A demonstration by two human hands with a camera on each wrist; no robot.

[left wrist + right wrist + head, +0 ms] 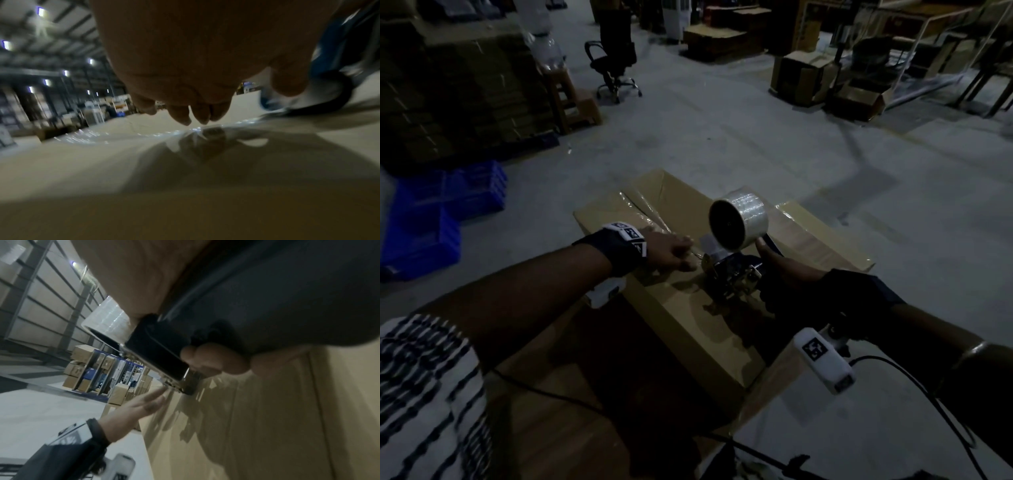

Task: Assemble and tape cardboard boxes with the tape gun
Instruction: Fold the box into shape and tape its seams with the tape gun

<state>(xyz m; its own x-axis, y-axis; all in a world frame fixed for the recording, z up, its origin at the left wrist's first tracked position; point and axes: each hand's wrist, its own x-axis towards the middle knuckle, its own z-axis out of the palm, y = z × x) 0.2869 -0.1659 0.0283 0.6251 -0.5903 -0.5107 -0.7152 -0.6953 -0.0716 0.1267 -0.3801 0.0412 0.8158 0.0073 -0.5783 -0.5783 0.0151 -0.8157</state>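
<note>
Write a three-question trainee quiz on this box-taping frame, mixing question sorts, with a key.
1. True or false: the right hand holds the tape gun by its handle.
2. Where are the left hand fingers? A) flat on the cardboard box by the tape gun's front end B) around the tape roll C) off the box
3. Fill in: a strip of clear tape already lies along the box's ____ seam.

Key: 1 true; 2 A; 3 flap
</note>
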